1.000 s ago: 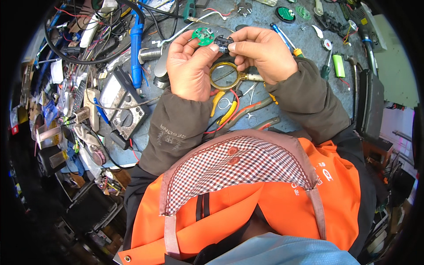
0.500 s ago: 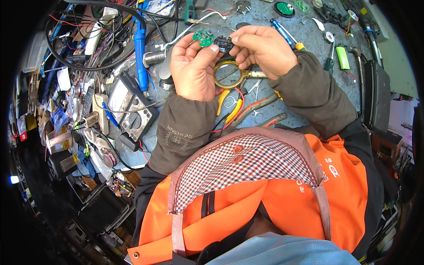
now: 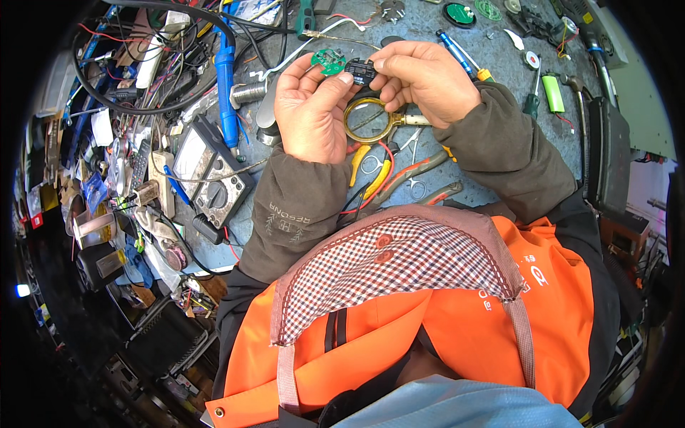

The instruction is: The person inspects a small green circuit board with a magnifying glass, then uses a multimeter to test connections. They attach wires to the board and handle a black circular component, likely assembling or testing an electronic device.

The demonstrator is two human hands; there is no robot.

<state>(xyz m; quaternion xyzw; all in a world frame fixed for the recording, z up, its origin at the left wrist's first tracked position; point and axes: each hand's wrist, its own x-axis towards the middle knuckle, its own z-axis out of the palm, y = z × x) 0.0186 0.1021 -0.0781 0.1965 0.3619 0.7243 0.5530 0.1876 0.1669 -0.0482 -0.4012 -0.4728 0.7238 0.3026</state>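
My left hand (image 3: 312,114) holds a round green circuit board (image 3: 329,62) between its fingers. Its thumb presses a small black rectangular part with pale printing (image 3: 360,72). The fingers of my right hand (image 3: 427,80) pinch the other end of that black part. Whether the board and the black part are joined, I cannot tell. Beneath both hands lies a magnifying glass (image 3: 393,121) with a brass-coloured rim and pale handle. Closer to me rest pliers with red and grey handles (image 3: 414,171), a yellow-handled tool (image 3: 378,182) and scissors-like metal loops (image 3: 417,188).
On the left are an analog multimeter (image 3: 214,175), a blue soldering iron (image 3: 227,96) and a heap of cables and parts. To the right lie a green battery cell (image 3: 553,93), a hammer (image 3: 579,89), screwdrivers (image 3: 457,53) and a black case (image 3: 609,153).
Almost nothing differs. Both hands keep the same hold on the board and the black part, with only a very slight shift of the sleeves.
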